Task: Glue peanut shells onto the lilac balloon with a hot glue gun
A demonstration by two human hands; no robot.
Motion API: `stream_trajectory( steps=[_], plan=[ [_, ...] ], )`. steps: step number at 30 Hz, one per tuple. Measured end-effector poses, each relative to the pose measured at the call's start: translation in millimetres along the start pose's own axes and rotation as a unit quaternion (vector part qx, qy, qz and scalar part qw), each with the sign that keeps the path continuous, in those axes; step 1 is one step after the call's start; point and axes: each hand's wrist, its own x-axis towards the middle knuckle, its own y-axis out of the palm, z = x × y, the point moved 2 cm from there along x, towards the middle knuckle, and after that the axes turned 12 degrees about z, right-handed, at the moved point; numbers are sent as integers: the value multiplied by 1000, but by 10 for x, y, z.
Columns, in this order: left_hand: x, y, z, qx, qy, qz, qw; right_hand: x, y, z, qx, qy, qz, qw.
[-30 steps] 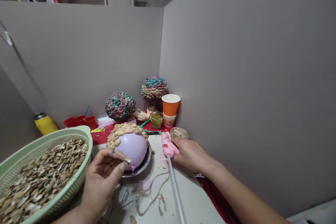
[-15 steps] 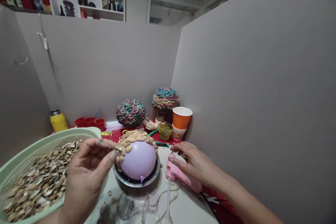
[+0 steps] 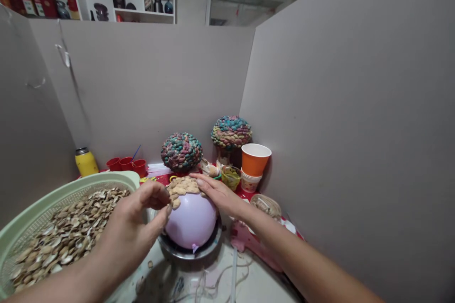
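A lilac balloon (image 3: pixel 191 221), knot towards me, sits in a dark metal bowl (image 3: pixel 194 255). Tan nutshells (image 3: pixel 185 186) cover its top and left side. At the balloon's left edge, my left hand (image 3: pixel 142 210) has thumb and fingertips curled in a pinch against the shell layer; the piece at their tips is mostly hidden. My right hand (image 3: pixel 220 194) lies with fingers stretched over the top right of the balloon, holding nothing. Below my right forearm, partly covered by it, a pink glue gun (image 3: pixel 240 236) rests on the table with a clear glue stick (image 3: pixel 233 274) sticking out.
To the left stands a green basket (image 3: pixel 122 178) full of loose nutshells. Behind the balloon are two colourful shell-covered domes (image 3: pixel 181 151), an orange paper cup (image 3: pixel 255 161), a green glass bowl (image 3: pixel 231 178), red cups (image 3: pixel 139 167) and a yellow bottle (image 3: pixel 86 163). Grey partitions (image 3: pixel 337 104) enclose the table.
My right hand has left the glue gun and moved onto the balloon's upper right. My left hand has brought its nutshell piece in against the balloon's left side. The view has shifted slightly.
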Motion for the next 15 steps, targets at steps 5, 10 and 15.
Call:
stream_trajectory(
  steps=[5,10,15],
  plan=[
    [207,45,-15,83,11,106,991,-76,54,17,39,-4,0,999],
    [287,142,21,179,23,137,974,-109,62,44,51,-11,-9,999],
    [314,206,30,267,67,167,947,-110,73,38,57,-11,-19,998]
  ],
)
